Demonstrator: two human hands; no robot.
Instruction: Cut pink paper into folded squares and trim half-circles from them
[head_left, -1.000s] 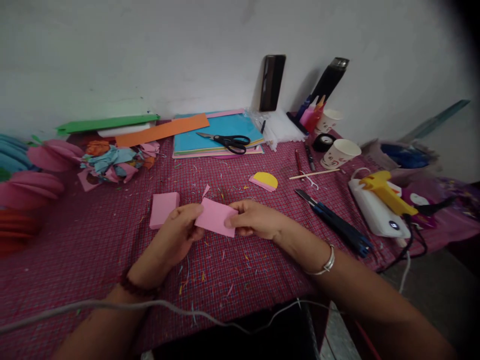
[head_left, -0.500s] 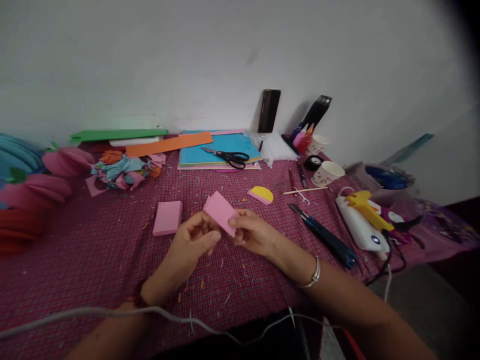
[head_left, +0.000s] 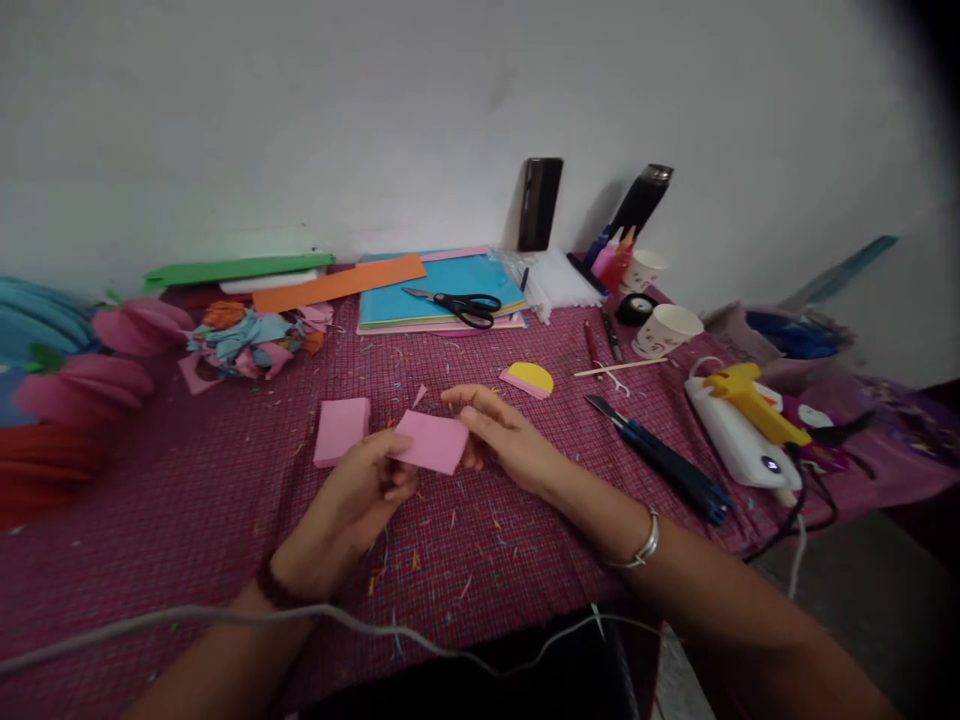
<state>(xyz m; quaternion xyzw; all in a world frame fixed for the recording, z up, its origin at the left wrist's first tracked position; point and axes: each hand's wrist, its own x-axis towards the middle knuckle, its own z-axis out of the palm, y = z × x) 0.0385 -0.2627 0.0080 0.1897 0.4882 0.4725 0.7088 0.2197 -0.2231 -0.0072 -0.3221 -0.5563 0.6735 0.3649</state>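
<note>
A folded piece of pink paper is pinched at its left end by my left hand, thumb on top. My right hand is at the paper's right end, thumb by the upper corner, index finger stretched out above it; its lower fingers are partly behind the sheet. A small pink scrap shows just above the paper. Left of my left hand lies a stack of pink paper. Beyond my right hand sits a yellow half-round piece on pink paper.
Scissors lie on coloured sheets at the back. To the right are a utility knife, paper cups and a yellow glue gun on a white power strip. Crumpled scraps and paper fruits are at left. A cable crosses in front.
The pink paper has turned flatter, and my left hand now grips its left end. My right hand has loosened, its fingers spreading. A small pink scrap now shows above the paper.
</note>
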